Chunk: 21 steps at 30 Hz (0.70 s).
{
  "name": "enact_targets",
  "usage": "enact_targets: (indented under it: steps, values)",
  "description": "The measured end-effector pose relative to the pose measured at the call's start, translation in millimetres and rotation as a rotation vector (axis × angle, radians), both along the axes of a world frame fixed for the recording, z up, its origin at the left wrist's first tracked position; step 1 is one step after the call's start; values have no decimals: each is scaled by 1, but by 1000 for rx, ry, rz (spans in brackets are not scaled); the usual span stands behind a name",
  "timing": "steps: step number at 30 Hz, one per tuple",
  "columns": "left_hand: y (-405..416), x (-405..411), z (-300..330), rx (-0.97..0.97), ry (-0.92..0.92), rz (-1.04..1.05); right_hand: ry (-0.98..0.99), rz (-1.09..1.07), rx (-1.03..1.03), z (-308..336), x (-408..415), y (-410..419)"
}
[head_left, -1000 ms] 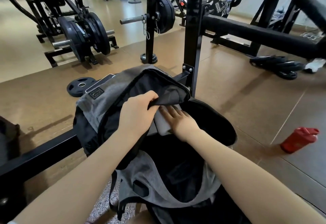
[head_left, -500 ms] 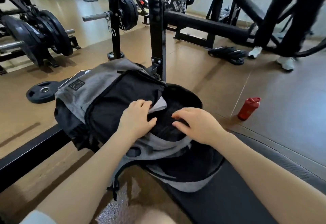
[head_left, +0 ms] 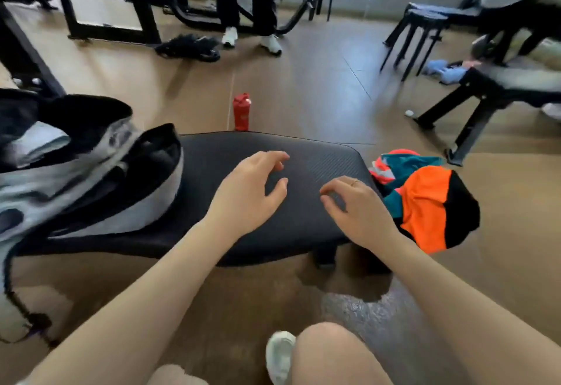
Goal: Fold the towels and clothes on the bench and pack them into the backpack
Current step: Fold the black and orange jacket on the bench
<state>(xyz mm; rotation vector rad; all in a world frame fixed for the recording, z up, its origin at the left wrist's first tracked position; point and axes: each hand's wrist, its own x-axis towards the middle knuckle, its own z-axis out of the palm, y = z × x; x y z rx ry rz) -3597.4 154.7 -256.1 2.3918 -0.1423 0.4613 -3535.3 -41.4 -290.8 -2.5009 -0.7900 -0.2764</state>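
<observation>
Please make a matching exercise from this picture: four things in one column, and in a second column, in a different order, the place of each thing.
Things:
1. backpack
2. bottle
3. orange garment
4. left hand

Places:
A. on the floor beyond the bench
B. on the left end of the bench
C. over the middle of the bench, holding nothing
D. at the right end of the bench

Pairs: 1-B, 2-A, 3-D, 4-C
</observation>
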Motion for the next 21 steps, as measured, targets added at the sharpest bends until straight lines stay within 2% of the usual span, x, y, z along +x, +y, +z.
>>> enact_targets:
  steps: [3,6,12,15,21]
  values:
    - [-46,21,-15,22,62,-118,72,-183,51,-24,10,-61]
    - [-85,52,-34,17,105,-182,62,-369,48,-49,29,-116]
    - [-165,145,-59,12,119,-264,10,-597,23,-81,127,-199]
    - [-198,197,-58,27,163,-313,39,-589,-126,-83,185,-226]
    - [-231,265,-54,42,382,-291,341,-359,-616,-96,260,-248]
